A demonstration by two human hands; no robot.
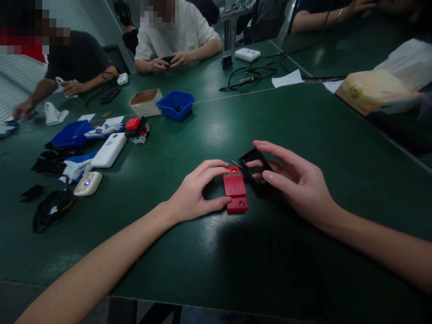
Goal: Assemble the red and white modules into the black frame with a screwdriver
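My left hand [199, 191] is closed around a red surge protector module [235, 188], with the thumb at its near end and the fingers at its far end. Two small green windows and screws show on the module, which is on or just above the green table. To its right, my right hand [297, 180] grips a black plastic housing [254, 168], which is tilted, with an opening through which fingers show. A thin metal pin or rod [235, 164] points out between the two parts; what it belongs to is hidden.
At left are a white power bank [110, 150], a cream earphone case [88, 183], a black cable [52, 209] and a red-black-white device [137, 129]. Farther back are a blue bin [175, 104] and a cardboard box [146, 102]. Several people sit around the table; a tissue pack [378, 90] is at right.
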